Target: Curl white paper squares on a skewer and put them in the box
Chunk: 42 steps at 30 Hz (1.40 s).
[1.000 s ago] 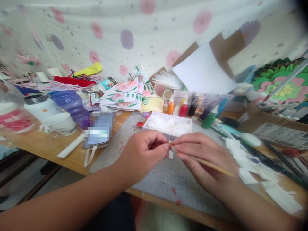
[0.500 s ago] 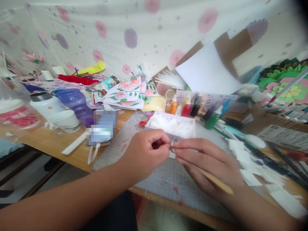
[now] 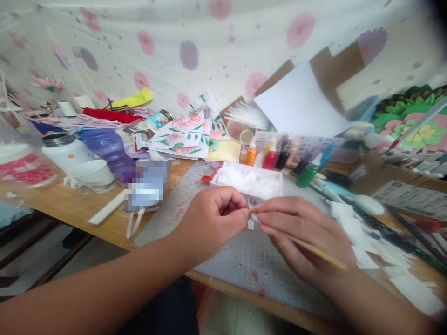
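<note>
Since the earlier frame the wooden stick (image 3: 326,256), right of centre, has swung slightly flatter. Its other end is hidden inside the right hand (image 3: 309,235), whose closed fingers grip it. The left hand (image 3: 213,221) is curled, thumb and forefinger nearly together. Both sets of fingertips meet at mid-frame around a small white piece (image 3: 255,217), mostly covered, too small to identify. The hands partly mask the white box (image 3: 271,193).
</note>
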Tool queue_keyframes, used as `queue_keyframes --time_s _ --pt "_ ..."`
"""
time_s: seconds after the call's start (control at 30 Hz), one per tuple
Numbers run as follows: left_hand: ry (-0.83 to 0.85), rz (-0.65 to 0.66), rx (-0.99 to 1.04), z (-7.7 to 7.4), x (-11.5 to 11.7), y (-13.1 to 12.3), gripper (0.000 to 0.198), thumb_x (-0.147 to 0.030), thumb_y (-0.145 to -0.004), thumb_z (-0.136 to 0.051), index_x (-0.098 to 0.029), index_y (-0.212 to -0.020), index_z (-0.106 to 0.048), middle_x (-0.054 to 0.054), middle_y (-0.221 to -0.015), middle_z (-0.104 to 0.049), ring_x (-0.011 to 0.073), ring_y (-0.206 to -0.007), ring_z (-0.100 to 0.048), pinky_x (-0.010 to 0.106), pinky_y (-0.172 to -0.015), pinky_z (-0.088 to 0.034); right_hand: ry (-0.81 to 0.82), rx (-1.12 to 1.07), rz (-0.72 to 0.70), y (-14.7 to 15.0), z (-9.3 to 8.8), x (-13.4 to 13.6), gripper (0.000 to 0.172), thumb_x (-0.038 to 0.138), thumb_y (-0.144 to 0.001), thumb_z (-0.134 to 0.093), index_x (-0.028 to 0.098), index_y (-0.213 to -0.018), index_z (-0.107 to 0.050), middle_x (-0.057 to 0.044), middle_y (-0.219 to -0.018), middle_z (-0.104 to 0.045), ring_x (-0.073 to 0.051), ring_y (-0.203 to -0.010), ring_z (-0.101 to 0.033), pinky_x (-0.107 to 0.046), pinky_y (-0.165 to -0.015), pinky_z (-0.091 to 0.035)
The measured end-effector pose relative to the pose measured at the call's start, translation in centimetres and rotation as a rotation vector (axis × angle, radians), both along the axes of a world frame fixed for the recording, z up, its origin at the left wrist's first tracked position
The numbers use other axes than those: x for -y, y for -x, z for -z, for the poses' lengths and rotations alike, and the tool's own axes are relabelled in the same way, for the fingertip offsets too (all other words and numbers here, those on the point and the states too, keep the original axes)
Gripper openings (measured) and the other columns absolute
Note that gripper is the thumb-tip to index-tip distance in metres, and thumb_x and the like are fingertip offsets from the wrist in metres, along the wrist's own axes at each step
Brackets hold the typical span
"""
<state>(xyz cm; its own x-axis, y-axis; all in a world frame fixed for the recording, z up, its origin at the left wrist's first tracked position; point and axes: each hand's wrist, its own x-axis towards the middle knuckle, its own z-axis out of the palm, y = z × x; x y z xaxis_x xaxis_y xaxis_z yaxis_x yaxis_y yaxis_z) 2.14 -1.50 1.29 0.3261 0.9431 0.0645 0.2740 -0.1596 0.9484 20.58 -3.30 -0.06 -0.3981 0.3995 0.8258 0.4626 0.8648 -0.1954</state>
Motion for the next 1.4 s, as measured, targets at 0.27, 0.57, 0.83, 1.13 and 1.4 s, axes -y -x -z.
queue_keyframes --time_s 0.27,0.57,0.83,1.13,1.4 --pt "-0.125 -0.041 -0.091 0.5 -0.3 -0.1 0.008 -0.015 -0.070 -0.053 -0.018 -0.063 -0.056 -0.006 -0.054 -0.051 0.0091 -0.051 -0.046 0.022 -0.049 -0.035 -0.018 0.023 -0.014 0.0 0.2 -0.1 0.015 0.011 -0.090 -0.059 0.015 -0.095 -0.072 -0.011 -0.091 -0.075 -0.016 -0.083 -0.073 -0.024 -0.071 -0.063" --pt "0.011 -0.079 -0.019 0.3 -0.4 0.3 0.009 -0.017 -0.072 -0.055 -0.019 -0.063 -0.055 -0.006 -0.050 -0.053 0.0096 -0.048 -0.050 0.022 -0.048 -0.038 -0.020 -0.015 0.038 0.0 0.2 -0.1 0.013 0.009 -0.087 -0.061 0.013 -0.091 -0.072 -0.011 -0.088 -0.075 -0.015 -0.080 -0.072 -0.023 -0.071 -0.061" --pt "-0.018 -0.194 0.018 1.4 -1.6 1.3 0.009 -0.015 -0.070 -0.055 -0.020 -0.063 -0.056 -0.007 -0.051 -0.054 0.0099 -0.050 -0.046 0.023 -0.048 -0.035 -0.102 -0.143 0.207 -1.2 1.9 -3.1 0.010 0.009 -0.083 -0.068 0.017 -0.087 -0.071 -0.008 -0.083 -0.075 -0.017 -0.080 -0.070 -0.030 -0.072 -0.058" --pt "-0.008 -0.198 0.055 1.6 -1.9 1.8 0.008 -0.016 -0.072 -0.054 -0.020 -0.065 -0.056 -0.007 -0.055 -0.054 0.0110 -0.055 -0.045 0.025 -0.054 -0.034 0.087 -0.325 0.390 -3.1 4.4 -7.1 0.013 0.018 -0.084 -0.066 0.022 -0.072 -0.069 -0.003 -0.077 -0.074 -0.019 -0.074 -0.070 -0.038 -0.072 -0.059" --pt "0.011 -0.104 0.108 1.5 -1.7 1.7 0.008 -0.019 -0.077 -0.057 -0.019 -0.069 -0.057 -0.004 -0.069 -0.057 0.0133 -0.070 -0.050 0.026 -0.065 -0.037 -0.010 -0.536 0.359 -2.4 2.5 -5.0 0.009 0.017 -0.084 -0.069 0.023 -0.088 -0.073 -0.006 -0.097 -0.071 -0.022 -0.096 -0.066 -0.050 -0.093 -0.052"
